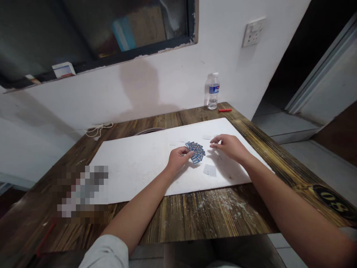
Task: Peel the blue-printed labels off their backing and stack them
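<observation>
In my left hand [180,158] is a round, overlapping fan of blue-edged paper pieces [197,153]. My thumb lies on top of its left side, and the fan is just over a white board [134,163]. To the right of it, my right hand [227,145] hovers with fingers bent and apart, and I see nothing between them. Pale square slips [209,170] lie on the board below the fan. Another pale slip [206,137] rests near my right fingertips. Fainter slips are behind the fan.
The board lies on a dark wooden table [195,216]. Near its back edge stand a water bottle [213,97] and a red stick-like object [225,110]. A white cord [97,129] is coiled at the back left. A blurred patch [83,191] covers something at the left.
</observation>
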A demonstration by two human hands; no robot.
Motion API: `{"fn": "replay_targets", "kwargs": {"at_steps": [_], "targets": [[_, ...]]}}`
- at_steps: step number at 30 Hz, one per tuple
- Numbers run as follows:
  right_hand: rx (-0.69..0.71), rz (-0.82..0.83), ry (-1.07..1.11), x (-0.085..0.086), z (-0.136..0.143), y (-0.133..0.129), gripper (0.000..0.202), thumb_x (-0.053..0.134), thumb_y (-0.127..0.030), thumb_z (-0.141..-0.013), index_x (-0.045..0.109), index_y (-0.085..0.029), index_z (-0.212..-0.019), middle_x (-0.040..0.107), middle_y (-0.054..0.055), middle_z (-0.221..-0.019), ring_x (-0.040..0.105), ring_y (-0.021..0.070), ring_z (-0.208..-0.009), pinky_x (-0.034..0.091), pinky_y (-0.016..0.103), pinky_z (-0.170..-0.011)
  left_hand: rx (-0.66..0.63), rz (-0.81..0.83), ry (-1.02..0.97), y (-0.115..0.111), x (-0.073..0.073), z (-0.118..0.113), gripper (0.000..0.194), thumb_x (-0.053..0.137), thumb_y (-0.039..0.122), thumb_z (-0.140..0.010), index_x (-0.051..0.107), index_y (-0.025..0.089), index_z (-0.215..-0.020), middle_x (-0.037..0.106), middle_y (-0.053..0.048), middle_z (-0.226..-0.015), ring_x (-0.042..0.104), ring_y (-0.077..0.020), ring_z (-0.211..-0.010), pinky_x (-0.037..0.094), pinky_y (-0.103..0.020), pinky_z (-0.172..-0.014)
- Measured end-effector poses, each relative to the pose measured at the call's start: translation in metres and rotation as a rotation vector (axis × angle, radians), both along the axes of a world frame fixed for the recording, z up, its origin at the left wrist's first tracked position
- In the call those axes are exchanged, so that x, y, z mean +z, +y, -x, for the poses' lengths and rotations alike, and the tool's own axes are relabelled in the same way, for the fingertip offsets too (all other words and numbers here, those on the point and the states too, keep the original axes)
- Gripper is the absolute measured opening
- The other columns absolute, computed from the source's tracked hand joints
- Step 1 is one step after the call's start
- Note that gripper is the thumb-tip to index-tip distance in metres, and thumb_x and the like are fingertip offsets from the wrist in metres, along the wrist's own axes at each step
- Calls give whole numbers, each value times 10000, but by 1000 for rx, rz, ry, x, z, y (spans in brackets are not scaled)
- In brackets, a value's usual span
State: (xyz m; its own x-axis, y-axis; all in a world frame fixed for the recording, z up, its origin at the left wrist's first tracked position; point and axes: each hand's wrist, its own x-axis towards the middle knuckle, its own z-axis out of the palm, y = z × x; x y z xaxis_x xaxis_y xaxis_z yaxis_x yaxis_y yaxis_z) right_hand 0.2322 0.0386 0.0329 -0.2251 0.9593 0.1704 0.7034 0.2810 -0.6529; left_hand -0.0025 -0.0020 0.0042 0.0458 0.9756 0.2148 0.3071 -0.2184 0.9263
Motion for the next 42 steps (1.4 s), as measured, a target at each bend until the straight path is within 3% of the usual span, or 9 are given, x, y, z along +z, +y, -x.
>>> {"fn": "replay_targets", "kwargs": {"at_steps": [3,6,10,16,21,29,36,39,42], "targets": [[46,68,-251,-3,-13,7,325,785,-389,-653,746,-202,-915,701,81,-942,627,245,-858,446,322,-739,62,-6,-51,1,-1,2,303,712,431,-700,624,153,-620,574,10,-589,500,-116,-581,395,-249,-588],[-4,47,-406,-5,-21,10,493,810,-434,-619,719,-210,-1049,665,114,-1019,588,293,-942,440,341,-752,90,2,-85,2,-1,2,325,706,445,-707,610,149,-615,540,20,-562,465,-105,-554,374,-247,-561],[-64,52,-524,-7,-21,10,422,778,-379,-679,716,-277,-1084,640,112,-1030,560,307,-963,423,343,-725,95,-1,-94,2,0,1,323,709,441,-708,606,151,-610,530,27,-559,453,-95,-549,362,-238,-551],[-6,54,-565,-10,-18,12,298,735,-316,-718,742,-305,-1016,648,75,-977,578,259,-917,394,305,-685,108,8,-97,2,1,0,333,710,447,-701,594,151,-600,511,29,-549,449,-97,-543,360,-244,-547],[0,62,-539,-8,-15,9,253,640,-301,-788,738,-252,-1016,656,97,-1010,604,224,-834,400,296,-671,121,21,-121,1,3,0,331,713,455,-687,603,151,-614,541,23,-568,468,-99,-550,378,-246,-558],[-4,-70,-479,-7,-9,4,278,490,-190,-809,746,-179,-917,703,132,-926,638,259,-844,428,321,-698,183,17,-139,2,4,0,326,707,459,-696,617,150,-641,551,18,-576,471,-100,-559,400,-237,-540],[38,-104,-44,-2,2,-1,190,536,-184,-799,720,-195,-847,739,58,-834,667,215,-797,462,313,-728,218,19,-193,5,1,2,311,713,446,-697,644,145,-660,583,9,-604,507,-105,-565,424,-246,-557],[108,13,336,-3,15,-9,127,592,-277,-793,670,-196,-853,719,26,-734,656,170,-641,484,305,-658,231,23,-215,5,1,2,296,719,427,-698,649,143,-655,593,12,-602,516,-99,-566,427,-240,-574],[172,168,615,-6,30,-18,199,664,-375,-744,627,-188,-801,698,21,-676,640,158,-569,494,299,-601,220,6,-215,6,0,2,294,717,425,-705,661,139,-671,605,10,-612,528,-102,-588,432,-239,-596]]}}
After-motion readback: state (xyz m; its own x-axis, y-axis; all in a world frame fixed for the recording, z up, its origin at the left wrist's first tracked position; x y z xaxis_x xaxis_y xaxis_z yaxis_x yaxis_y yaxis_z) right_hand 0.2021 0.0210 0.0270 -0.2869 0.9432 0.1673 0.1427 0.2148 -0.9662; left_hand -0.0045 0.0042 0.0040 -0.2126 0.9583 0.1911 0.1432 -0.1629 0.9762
